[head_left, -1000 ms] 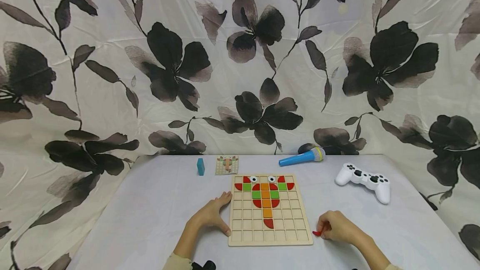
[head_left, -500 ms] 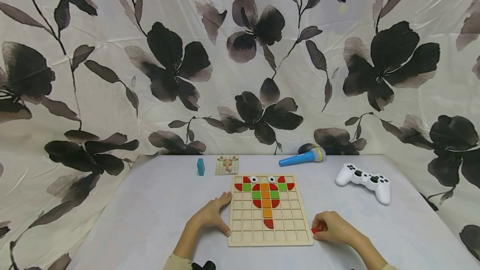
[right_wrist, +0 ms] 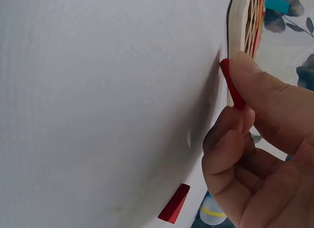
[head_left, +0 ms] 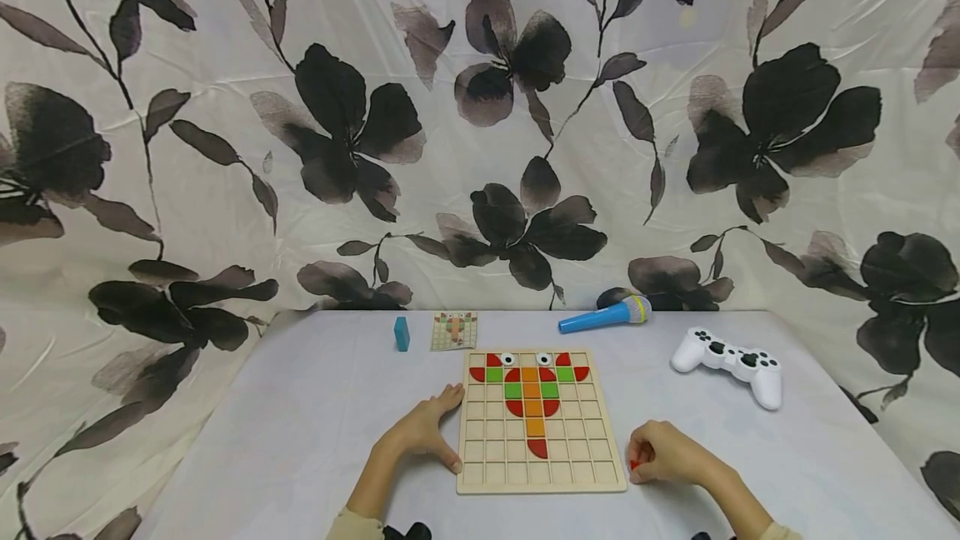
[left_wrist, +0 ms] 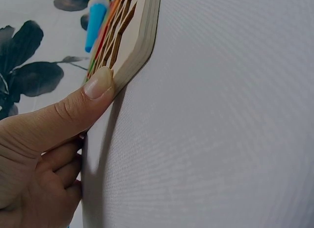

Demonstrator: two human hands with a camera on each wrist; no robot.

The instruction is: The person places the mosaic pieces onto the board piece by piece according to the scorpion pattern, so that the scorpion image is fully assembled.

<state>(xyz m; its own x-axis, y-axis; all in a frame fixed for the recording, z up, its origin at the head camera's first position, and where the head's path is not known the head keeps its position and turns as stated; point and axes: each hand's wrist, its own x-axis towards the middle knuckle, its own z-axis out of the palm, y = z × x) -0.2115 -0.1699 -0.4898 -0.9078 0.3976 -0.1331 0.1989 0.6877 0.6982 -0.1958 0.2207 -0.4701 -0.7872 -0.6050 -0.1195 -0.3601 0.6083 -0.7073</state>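
Observation:
A square wooden grid board (head_left: 496,450) lies on the table, with red, green and orange tiles and two eye tiles forming a pattern in its upper and middle cells. At the board's left side is my left hand (head_left: 426,427), thumb and fingers spread apart; in the left wrist view the thumb (left_wrist: 68,107) touches the board's near corner and the other fingers are bent lower down. Just off the right edge, my right hand (head_left: 670,454) pinches a small red tile (right_wrist: 232,85) between thumb and fingers. A second red tile (right_wrist: 174,204) lies on the table below that hand.
Behind the board stand a teal block (head_left: 402,334) and a small pattern card (head_left: 453,331). A blue toy microphone (head_left: 600,317) lies at the back, and a white game controller (head_left: 727,365) to the right. A floral cloth (head_left: 517,148) hangs behind the table.
My right hand first shifted slightly left towards the board, then slightly back. The red tile it pinches now sits more between the fingertips. My left hand and the board have stayed put.

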